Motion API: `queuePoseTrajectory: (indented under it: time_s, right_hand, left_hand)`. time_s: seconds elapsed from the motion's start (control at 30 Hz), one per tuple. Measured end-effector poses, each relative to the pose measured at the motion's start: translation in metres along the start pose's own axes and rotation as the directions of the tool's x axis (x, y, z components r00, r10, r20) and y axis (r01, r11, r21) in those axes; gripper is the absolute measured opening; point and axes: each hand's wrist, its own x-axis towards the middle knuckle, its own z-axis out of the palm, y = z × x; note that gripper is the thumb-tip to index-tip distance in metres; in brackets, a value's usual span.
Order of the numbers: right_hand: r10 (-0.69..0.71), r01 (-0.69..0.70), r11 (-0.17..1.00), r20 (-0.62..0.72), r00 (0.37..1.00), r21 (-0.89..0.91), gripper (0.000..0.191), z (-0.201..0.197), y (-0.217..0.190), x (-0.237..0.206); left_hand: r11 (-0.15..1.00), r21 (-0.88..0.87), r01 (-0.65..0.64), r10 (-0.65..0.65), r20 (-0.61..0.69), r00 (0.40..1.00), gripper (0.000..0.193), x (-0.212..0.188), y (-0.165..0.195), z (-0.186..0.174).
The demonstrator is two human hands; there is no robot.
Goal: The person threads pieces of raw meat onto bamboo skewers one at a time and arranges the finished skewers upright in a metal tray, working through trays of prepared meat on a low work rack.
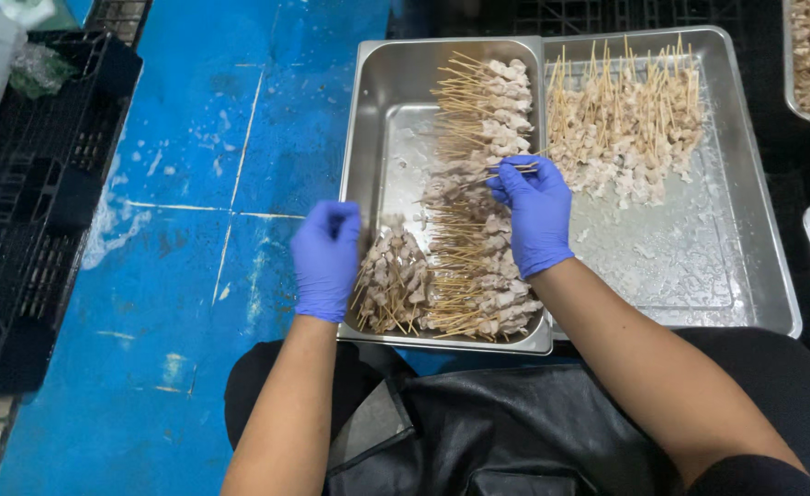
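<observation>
- Meat skewers (483, 197) lie in a neat column down the near steel tray (377, 129); left strip of that tray bare.
- Loose skewer pile (625, 129) waits in the far tray (745, 230); work judged about half done.
- Right hand (535, 213), blue-gloved, pinches one skewer above the row.
- Left hand (327, 259) curls over a small bundle (391, 285) at the tray's near corner.
</observation>
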Motion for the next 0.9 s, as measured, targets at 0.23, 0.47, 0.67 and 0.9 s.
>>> queuePoseTrajectory:
  time_s: [0.23, 0.47, 0.67, 0.9]
  right_hand:
    - [-0.036, 0.038, 0.999, 0.07, 0.997, -0.029, 0.011, 0.011, -0.01, -0.011]
    - [-0.034, 0.037, 0.999, 0.094, 0.995, -0.033, 0.011, 0.017, -0.02, -0.02]
    - [-0.041, 0.047, 0.998, 0.135, 0.99, -0.043, 0.013, 0.024, -0.022, -0.021]
    - [0.019, 0.01, 0.993, 0.239, 0.971, -0.121, 0.014, 0.021, -0.017, -0.026]
  left_hand:
    - [0.964, 0.21, -0.165, 0.065, 0.415, 0.908, 0.01, -0.007, -0.014, 0.045]
    - [0.967, 0.222, -0.123, -0.008, 0.509, 0.861, 0.012, -0.014, -0.001, 0.034]
    - [0.811, 0.541, -0.224, -0.287, 0.701, 0.653, 0.017, -0.018, 0.01, 0.028]
    - [0.932, 0.363, 0.002, -0.188, 0.479, 0.858, 0.021, -0.004, 0.039, 0.007]
